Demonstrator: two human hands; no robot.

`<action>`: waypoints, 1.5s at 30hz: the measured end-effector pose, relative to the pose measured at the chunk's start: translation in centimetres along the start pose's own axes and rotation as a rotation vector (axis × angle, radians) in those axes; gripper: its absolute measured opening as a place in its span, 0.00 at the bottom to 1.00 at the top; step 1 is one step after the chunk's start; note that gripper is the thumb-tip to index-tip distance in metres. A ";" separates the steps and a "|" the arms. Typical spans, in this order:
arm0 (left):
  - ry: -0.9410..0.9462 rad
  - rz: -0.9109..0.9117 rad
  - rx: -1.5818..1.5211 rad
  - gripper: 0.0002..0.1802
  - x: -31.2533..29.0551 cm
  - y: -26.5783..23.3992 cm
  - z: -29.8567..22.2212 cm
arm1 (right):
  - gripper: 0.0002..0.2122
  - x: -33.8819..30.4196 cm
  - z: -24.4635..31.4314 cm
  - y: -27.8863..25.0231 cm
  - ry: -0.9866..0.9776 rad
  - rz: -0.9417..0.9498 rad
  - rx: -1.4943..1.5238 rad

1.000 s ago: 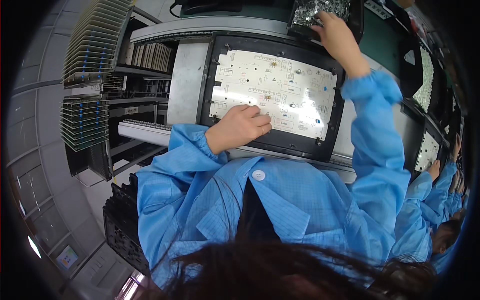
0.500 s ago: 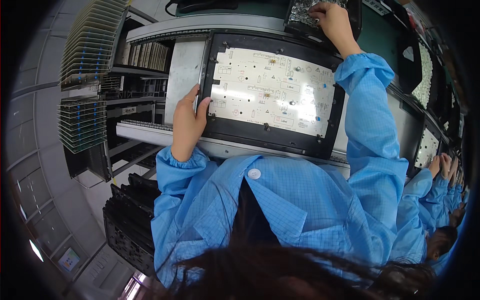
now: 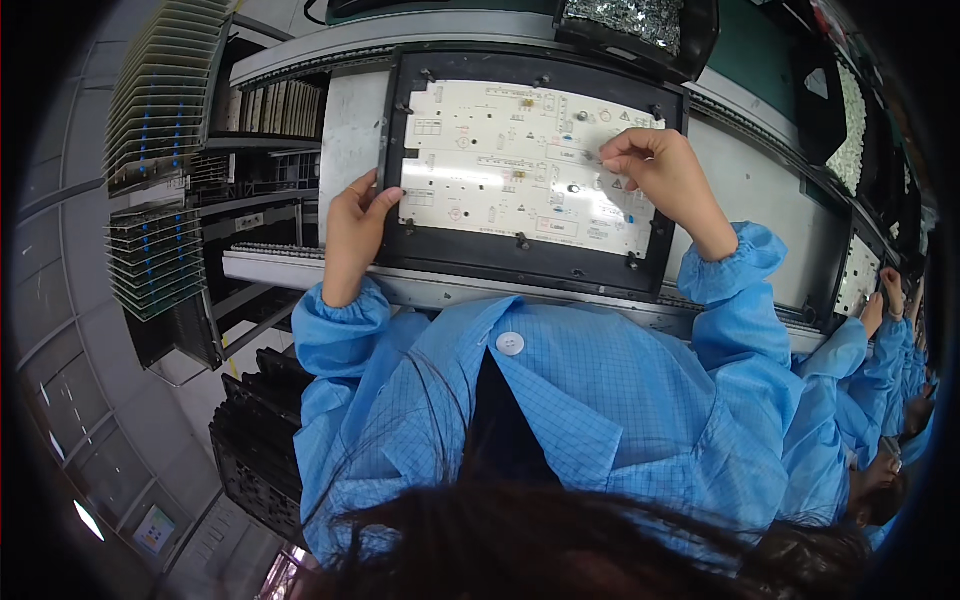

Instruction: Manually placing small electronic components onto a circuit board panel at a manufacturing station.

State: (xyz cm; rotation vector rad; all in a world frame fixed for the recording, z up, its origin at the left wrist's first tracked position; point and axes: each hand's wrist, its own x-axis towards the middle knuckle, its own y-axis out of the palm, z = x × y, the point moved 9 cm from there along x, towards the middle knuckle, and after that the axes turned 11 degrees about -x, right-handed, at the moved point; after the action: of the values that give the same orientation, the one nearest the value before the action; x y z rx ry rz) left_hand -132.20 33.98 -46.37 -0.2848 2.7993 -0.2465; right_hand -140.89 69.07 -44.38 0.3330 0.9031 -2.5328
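Several weak spots, plenty of print

At the left, the left hand [image 3: 355,238] straddles the edge of a black frame [image 3: 460,252], thumb and fingers apart about it; how hard they press, I cannot tell. A push there could shift the frame along the metal rails [image 3: 300,262] beside it and spoil the right hand's aim. Within the frame lies the white circuit board [image 3: 525,165], printed face up, ringed by dark knobs [image 3: 543,81]; its glare could hide a crooked part. Over the board's right half, the right hand [image 3: 672,180] has thumb and fingertips together; whether anything small sits between them, I cannot tell. A loose pinch could drop it, and the curled fingers could knock the small components [image 3: 573,188] nearby.

As for writing, the board's left end carries printed grids [image 3: 427,127] and red marks [image 3: 455,213], its middle outlined label boxes [image 3: 557,228], its right end a warning triangle [image 3: 626,116] and finer lines too small to read. No brand can be made out.
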 end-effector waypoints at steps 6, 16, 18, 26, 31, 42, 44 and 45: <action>-0.071 -0.065 0.017 0.25 1.0 -1.7 1.3 | 0.06 -1.0 -3.3 -1.1 -0.082 0.029 0.228; 0.659 0.390 0.580 0.10 -1.1 21.4 -10.0 | 0.08 -2.8 -1.4 -1.3 -0.320 -0.135 -0.203; 0.746 0.434 0.647 0.07 -1.0 23.6 -9.5 | 0.08 -3.4 -1.9 -2.7 -0.337 -0.239 -0.170; 0.801 0.452 0.805 0.11 -1.4 24.7 -8.8 | 0.07 -1.7 -6.4 -4.5 -0.053 -0.215 0.242; 0.709 0.416 0.624 0.08 0.2 22.9 -10.9 | 0.09 -0.1 -5.3 -5.8 -0.011 -0.287 0.204; 0.221 0.231 -0.247 0.07 -1.1 14.8 -10.2 | 0.11 2.2 -3.7 -4.5 0.035 -0.432 -0.171; 0.212 0.213 -0.309 0.07 -1.3 13.7 -9.8 | 0.13 2.4 -4.1 -4.8 0.062 -0.478 -0.194; 0.210 0.191 -0.305 0.07 -1.2 13.1 -9.5 | 0.14 2.5 -4.3 -4.9 0.064 -0.489 -0.187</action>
State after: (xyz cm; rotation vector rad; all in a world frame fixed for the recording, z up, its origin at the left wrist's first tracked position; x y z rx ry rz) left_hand -136.36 48.20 -39.72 -0.0598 3.0429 0.2097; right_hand -145.07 74.46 -45.86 0.1466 1.3768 -2.8484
